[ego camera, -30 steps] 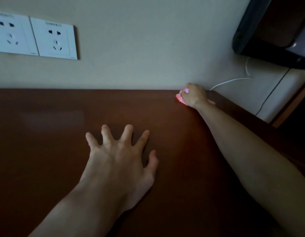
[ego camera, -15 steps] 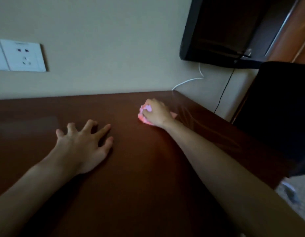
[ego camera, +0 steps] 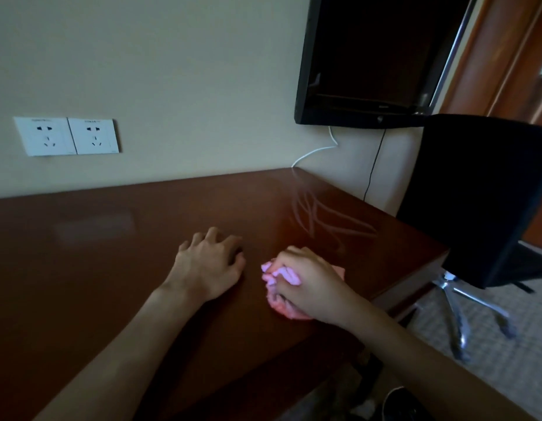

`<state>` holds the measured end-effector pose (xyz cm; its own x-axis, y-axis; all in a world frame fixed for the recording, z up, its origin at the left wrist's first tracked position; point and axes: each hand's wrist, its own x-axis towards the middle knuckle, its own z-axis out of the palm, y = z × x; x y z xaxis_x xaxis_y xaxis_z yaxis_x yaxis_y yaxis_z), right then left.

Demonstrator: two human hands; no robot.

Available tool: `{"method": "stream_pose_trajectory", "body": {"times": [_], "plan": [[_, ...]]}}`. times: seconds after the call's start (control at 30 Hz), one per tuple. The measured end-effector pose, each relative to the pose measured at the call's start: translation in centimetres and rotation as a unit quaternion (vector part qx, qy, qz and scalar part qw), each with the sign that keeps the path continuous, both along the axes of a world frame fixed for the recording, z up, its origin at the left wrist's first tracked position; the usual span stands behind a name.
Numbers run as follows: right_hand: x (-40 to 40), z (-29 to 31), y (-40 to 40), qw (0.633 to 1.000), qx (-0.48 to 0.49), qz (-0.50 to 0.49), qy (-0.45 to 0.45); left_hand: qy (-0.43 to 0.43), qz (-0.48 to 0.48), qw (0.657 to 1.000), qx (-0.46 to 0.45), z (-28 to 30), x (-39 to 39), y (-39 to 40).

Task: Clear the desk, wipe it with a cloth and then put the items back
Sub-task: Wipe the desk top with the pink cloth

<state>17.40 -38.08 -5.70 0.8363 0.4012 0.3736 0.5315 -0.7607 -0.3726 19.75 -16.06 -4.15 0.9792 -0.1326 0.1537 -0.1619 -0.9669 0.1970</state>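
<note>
On desk [ego camera: 111,284], cloth [ego camera: 278,287] under right hand [ego camera: 309,284]

One camera only, worn on the head, looking forward and down across the desk [ego camera: 111,284] toward the wall where it ends. It sits close over the desk, both forearms reaching in from the bottom edge. Up right of the desk hangs a screen [ego camera: 370,56], a chair [ego camera: 482,192] just past the desk's right end.
</note>
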Motion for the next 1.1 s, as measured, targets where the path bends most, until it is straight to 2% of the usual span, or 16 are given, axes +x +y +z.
{"method": "stream_pose_trajectory", "body": {"times": [0.27, 0.33, 0.53, 0.63, 0.77, 0.83, 0.93, 1.0, 1.1], "plan": [[12.0, 0.3, 1.2, 0.984, -0.021, -0.177, 0.000, 0.054, -0.031, 0.998, -0.014, -0.1, -0.6, 1.0], [10.2, 0.2, 1.5, 0.985, -0.023, -0.169, -0.005, 0.067, -0.035, 0.997, -0.010, 0.0, -0.5, 1.1], [-1.7, 0.3, 0.5, 0.998, -0.033, -0.061, 0.004, 0.066, -0.035, 0.997, 0.024, -0.4, 0.0, 0.6], [1.2, 1.0, 0.2, 0.997, -0.042, -0.063, 0.003, 0.070, -0.034, 0.997, 0.014, -0.5, 0.0, 0.7], [8.3, 1.4, -0.1, 0.982, -0.020, -0.189, 0.002, 0.087, -0.054, 0.995, 0.007, -0.7, -0.6, 1.3], [8.7, 1.0, 0.1, 0.975, -0.014, -0.220, -0.002, 0.090, -0.053, 0.994, 0.010, -0.7, -0.8, 1.5], [3.4, 0.4, 0.0, 0.987, -0.024, -0.161, -0.015, 0.097, -0.055, 0.994, 0.007, -0.3, -0.8, 1.5], [-0.4, 0.0, -1.5, 0.995, -0.031, -0.099, 0.007, 0.095, -0.053, 0.994, 0.009, -0.2, -0.6, 1.3], [1.8, 0.5, -4.5, 0.989, -0.079, -0.119, -0.030, 0.101, -0.054, 0.993, -0.003, -0.1, -0.6, 1.5]]}}
